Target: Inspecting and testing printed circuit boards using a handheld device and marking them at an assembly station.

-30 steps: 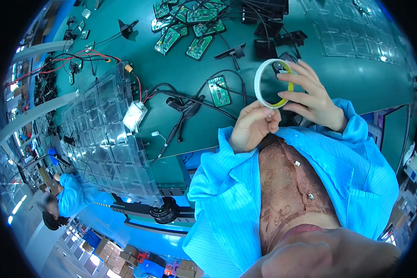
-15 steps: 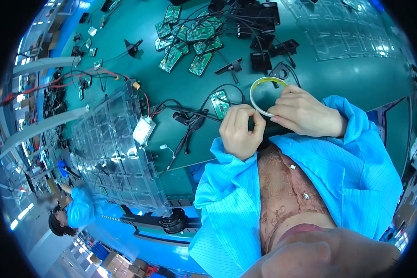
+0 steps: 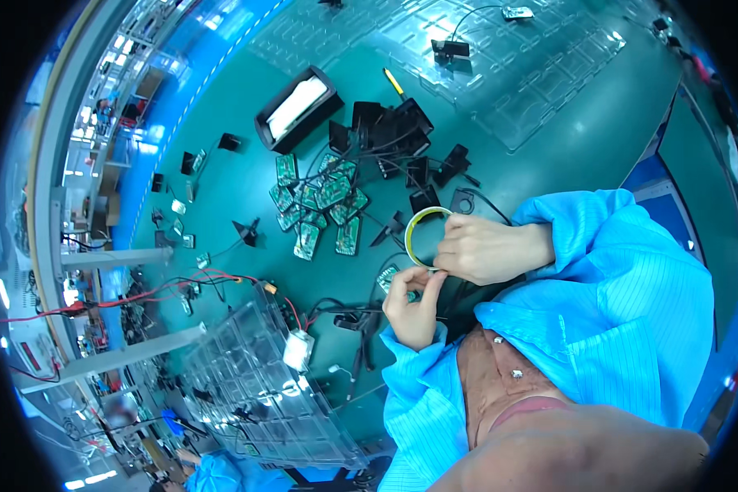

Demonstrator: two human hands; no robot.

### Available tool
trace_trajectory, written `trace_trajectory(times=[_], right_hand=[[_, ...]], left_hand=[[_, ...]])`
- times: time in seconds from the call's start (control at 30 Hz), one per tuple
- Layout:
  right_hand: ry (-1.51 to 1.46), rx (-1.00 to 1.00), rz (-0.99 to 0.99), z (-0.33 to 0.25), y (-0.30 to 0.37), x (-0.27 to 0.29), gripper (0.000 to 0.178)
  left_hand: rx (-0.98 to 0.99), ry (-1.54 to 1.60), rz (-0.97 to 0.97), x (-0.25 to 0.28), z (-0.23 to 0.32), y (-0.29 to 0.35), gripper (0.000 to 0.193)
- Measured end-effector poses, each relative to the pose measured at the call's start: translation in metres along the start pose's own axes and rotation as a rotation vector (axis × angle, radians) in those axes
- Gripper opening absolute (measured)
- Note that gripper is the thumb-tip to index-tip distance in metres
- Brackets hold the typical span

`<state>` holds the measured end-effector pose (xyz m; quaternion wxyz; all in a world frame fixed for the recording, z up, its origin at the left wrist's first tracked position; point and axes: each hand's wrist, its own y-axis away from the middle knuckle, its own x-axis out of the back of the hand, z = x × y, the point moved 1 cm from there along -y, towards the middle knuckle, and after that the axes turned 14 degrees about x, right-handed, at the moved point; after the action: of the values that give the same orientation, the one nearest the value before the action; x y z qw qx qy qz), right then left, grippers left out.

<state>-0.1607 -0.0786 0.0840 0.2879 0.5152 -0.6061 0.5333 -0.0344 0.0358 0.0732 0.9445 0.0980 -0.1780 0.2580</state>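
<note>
The right grip (image 3: 476,250) is holding tape (image 3: 411,234) — the left grip (image 3: 412,313) (pinching or not, I cannot tell) is half-hiding a board (image 3: 386,280).

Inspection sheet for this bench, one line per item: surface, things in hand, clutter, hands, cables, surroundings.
Surface: green tabletop; spills, nothing seen.
Things in hand: ring-shaped tape roll, pale outside, yellow inside.
Clutter: heaped green circuit boards, black housings behind, open black box with white contents, clear trays at two sides.
Hands: right hand grips the roll; left hand pinches at its lower edge, anything between the fingers too small to tell.
Cables: red cables and black cables, loose, left side.
Surroundings: co-worker's blue sleeve, lower left.
</note>
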Motion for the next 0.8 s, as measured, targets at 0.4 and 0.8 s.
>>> trace_trajectory(times=[0.4,0.8], right_hand=[[0.091,-0.058,0.177,-0.001,-0.001,-0.006,0.013],[-0.467,-0.514,0.347,-0.012,0.041,0.007,0.020]], left_hand=[[-0.249,-0.185,-0.026,-0.001,0.007,-0.009,0.011],[-0.520,-0.303,-0.048,-0.045,0.016,0.005,0.009]])
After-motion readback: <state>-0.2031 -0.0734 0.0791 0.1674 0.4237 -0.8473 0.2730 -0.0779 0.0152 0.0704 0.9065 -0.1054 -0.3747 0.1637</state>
